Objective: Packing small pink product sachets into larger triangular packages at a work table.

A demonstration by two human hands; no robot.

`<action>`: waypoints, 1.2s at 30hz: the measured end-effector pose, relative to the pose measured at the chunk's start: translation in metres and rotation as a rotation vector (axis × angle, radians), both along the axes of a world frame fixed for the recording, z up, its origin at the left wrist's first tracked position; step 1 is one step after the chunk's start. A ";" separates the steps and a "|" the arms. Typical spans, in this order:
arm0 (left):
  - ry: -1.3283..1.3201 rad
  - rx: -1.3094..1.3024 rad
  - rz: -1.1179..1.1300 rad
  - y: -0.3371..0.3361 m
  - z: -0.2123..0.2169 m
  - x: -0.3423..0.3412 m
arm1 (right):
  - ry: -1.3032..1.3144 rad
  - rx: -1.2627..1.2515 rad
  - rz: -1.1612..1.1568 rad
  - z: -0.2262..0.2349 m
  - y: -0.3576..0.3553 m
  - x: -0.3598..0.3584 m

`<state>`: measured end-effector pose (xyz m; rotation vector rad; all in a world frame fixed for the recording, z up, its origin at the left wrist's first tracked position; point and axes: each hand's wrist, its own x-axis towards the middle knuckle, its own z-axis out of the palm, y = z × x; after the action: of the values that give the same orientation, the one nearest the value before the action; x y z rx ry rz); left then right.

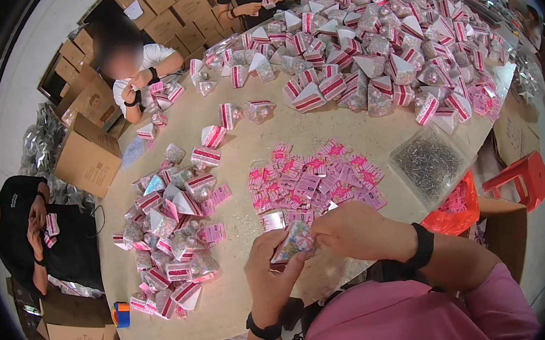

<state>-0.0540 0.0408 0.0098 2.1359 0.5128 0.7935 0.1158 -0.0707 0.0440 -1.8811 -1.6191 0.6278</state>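
Note:
My left hand is closed around a small wedge-shaped packet with multicoloured bits on its face, like a toy cake slice. Its thumb lies along the near side of the wedge. Against the packet's right edge my right hand is closed in a pinch; whatever is between its fingertips is hidden. Just beyond both hands lies a spread of pink printed cards. A clear tray full of small metal pins stands to the right of the cards.
Similar wedges with pink-and-white sides form a large heap at the far right and a smaller heap at left. A red plastic bag and red stool are at right. Orange-blue tape sits at the table's left edge. Co-workers handle wedges opposite.

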 end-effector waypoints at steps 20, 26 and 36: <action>-0.085 -0.383 0.067 0.033 -0.098 -0.009 | 0.789 -0.199 -0.215 -0.058 -0.007 0.010; 0.122 0.009 0.246 0.035 -0.117 -0.032 | 0.898 -0.371 -0.219 -0.063 -0.003 -0.008; 0.146 0.074 -0.212 -0.031 -0.061 -0.030 | 0.853 -0.400 -0.044 -0.080 -0.007 -0.032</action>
<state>-0.0844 0.0095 -0.0511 2.2831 0.3283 0.5491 0.0838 -0.0776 -0.0364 -1.5338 -0.9267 1.5602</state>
